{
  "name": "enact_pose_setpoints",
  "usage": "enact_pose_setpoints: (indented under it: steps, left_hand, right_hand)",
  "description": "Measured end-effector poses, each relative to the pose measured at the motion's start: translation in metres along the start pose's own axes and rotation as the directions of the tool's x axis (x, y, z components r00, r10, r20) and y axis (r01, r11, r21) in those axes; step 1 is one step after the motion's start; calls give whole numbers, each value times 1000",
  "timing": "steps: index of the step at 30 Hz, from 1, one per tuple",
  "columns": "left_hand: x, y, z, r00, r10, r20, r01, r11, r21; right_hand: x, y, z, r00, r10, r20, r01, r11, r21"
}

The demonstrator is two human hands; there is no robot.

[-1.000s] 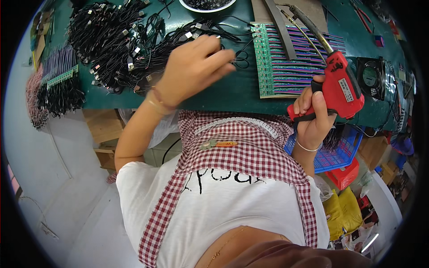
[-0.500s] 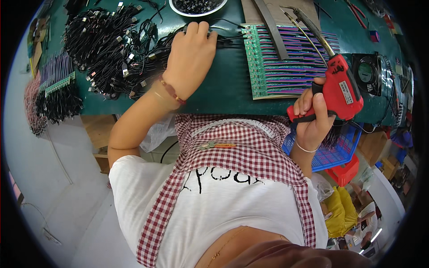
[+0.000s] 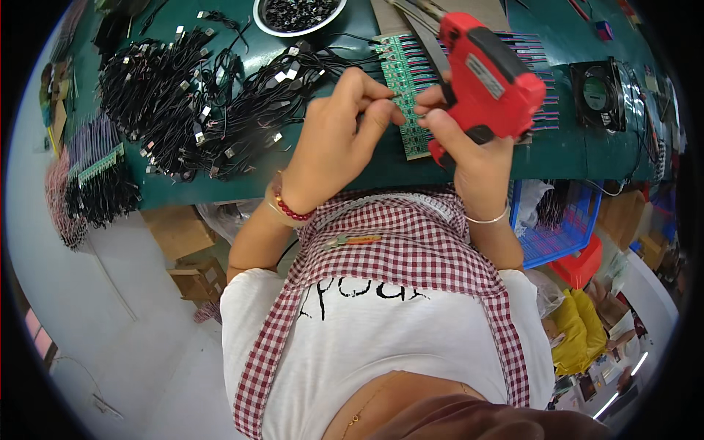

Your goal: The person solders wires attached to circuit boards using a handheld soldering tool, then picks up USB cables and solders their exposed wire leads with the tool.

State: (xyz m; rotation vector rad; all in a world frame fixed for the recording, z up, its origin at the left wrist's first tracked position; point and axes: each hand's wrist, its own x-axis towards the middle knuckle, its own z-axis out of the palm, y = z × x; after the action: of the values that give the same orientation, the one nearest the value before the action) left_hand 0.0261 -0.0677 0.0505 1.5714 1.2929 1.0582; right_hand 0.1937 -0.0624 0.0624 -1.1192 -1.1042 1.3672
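Note:
My right hand [image 3: 475, 155] is wrapped round the handle of a red soldering gun [image 3: 488, 79], whose metal tip points away from me. Its thumb and forefinger also come close to the near part of a green circuit board strip [image 3: 394, 64]. Across from it, my left hand [image 3: 331, 143] is closed in a pinch at the strip's left edge; whatever is between the fingertips is too small to make out. Rows of coloured wires [image 3: 546, 121] run right from the strip, partly hidden by the gun. A grey metal bar [image 3: 427, 42] lies across them.
A large heap of black USB cables [image 3: 172, 110] covers the table's left side. Beyond it stands a white bowl [image 3: 293, 34] of small dark parts. A black fan [image 3: 600, 94] sits at right. Wired boards [image 3: 99, 167] hang over the left edge. A blue basket [image 3: 590, 213] is below the table.
My left hand has moved from the cables toward me and right, to the board strip. My right hand has brought the soldering gun left, over the strip and its wires.

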Motion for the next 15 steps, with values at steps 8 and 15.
enact_pose_setpoints:
  steps: [8, 15]
  left_hand:
    - [-9, 6, 8, 993, 106, 49, -111, 986, 122]
    - [-6, 6, 8, 999, 41, -21, -40, 999, 27]
  right_hand:
    - [-4, 2, 2, 998, 48, 31, -41, 976, -213]
    - [3, 2, -5, 999, 20, -26, -17, 994, 112]
